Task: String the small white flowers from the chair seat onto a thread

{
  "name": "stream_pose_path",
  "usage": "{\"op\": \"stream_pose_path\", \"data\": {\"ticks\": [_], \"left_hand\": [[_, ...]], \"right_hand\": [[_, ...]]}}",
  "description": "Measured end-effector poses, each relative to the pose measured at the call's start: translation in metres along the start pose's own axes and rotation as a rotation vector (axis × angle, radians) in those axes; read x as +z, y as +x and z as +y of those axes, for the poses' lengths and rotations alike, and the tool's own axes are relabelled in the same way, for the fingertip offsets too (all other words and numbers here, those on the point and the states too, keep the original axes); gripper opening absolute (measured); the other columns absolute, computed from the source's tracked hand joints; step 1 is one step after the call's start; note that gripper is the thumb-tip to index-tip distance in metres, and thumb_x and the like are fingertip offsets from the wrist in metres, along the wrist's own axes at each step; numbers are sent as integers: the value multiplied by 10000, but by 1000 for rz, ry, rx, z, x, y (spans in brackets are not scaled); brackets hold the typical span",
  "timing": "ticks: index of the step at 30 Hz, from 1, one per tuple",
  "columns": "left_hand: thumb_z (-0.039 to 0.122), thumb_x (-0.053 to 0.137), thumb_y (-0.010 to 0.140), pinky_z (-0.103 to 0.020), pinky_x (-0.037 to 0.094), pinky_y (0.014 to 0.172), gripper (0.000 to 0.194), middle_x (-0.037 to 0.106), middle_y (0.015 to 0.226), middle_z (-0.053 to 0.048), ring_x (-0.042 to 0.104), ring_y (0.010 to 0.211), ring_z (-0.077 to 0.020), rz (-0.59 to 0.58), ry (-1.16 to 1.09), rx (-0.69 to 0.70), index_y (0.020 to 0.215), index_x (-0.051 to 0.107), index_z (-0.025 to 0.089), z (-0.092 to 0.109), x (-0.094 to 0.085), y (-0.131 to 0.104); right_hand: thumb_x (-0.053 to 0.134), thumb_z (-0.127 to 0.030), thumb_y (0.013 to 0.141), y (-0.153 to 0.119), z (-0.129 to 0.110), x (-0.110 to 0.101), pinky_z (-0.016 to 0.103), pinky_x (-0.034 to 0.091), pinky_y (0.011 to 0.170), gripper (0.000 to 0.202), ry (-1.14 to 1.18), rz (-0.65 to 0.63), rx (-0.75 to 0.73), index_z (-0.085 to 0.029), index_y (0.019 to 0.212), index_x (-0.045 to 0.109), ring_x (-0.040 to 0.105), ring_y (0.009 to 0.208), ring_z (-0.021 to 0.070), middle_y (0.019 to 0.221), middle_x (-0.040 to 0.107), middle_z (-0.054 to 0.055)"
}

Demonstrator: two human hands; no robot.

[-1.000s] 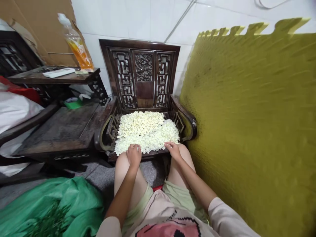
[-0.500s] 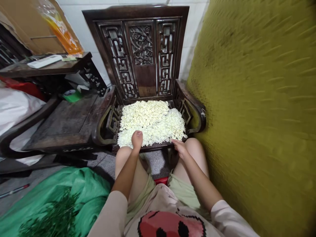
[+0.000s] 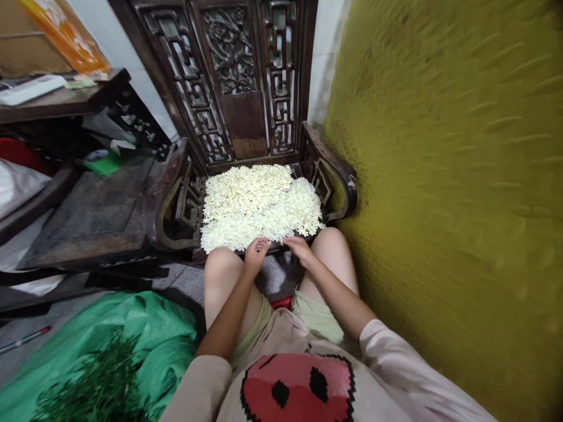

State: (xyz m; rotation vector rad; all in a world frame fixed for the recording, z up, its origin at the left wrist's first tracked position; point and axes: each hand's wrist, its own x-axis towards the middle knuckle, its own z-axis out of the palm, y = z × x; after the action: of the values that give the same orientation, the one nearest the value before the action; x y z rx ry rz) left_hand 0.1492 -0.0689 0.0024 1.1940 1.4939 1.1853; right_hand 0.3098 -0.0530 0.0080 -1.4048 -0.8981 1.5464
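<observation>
A broad layer of small white and cream flowers (image 3: 259,202) covers the seat of a dark carved wooden chair (image 3: 244,120). At the seat's front edge, just above my knees, my two hands are close together with a small gap between the fingertips. My left hand (image 3: 255,255) is closed, its fingers curled in and thumb against them; what it holds is too small to name. My right hand (image 3: 299,249) points left, thumb and fingers pinched together near the flowers. A tiny pale speck shows at its fingertips, not clear enough to identify.
On the left stands a dark wooden side table (image 3: 88,105) with a white remote-like object (image 3: 33,89) and an orange bag (image 3: 73,38). A green tape roll (image 3: 102,160) lies on another seat. Leafy stems (image 3: 94,381) rest on a green sheet (image 3: 145,316). A yellow-green textured surface (image 3: 448,193) rises at right.
My hands have come together: the left moved right and lower, the right moved left from the seat's right corner. The view has tilted down and closer to the chair.
</observation>
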Motion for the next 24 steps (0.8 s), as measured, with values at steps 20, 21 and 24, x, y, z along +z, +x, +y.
{"op": "stream_pose_path", "data": {"ticks": [20, 21, 24], "left_hand": [[497, 752, 511, -244, 418, 646, 449, 644, 703, -36, 567, 649, -116, -120, -407, -353, 774, 678, 140, -23, 13, -21], [492, 761, 501, -239, 412, 637, 444, 638, 689, -33, 561, 640, -110, -124, -428, -361, 760, 679, 141, -24, 13, -20], [478, 770, 499, -231, 401, 626, 423, 634, 680, -28, 543, 624, -95, -141, -461, -363, 746, 685, 145, -24, 13, -17]], "right_hand": [[653, -461, 654, -6, 17, 4, 240, 325, 555, 334, -217, -207, -212, -146, 753, 702, 442, 564, 109, 601, 592, 3], [655, -457, 655, -5, 17, 3, 242, 330, 560, 333, -210, -212, -207, -145, 761, 702, 449, 571, 111, 609, 596, 4], [670, -440, 649, -2, 19, 3, 251, 358, 599, 321, -166, -229, -184, -143, 769, 699, 489, 604, 121, 642, 620, 14]]}}
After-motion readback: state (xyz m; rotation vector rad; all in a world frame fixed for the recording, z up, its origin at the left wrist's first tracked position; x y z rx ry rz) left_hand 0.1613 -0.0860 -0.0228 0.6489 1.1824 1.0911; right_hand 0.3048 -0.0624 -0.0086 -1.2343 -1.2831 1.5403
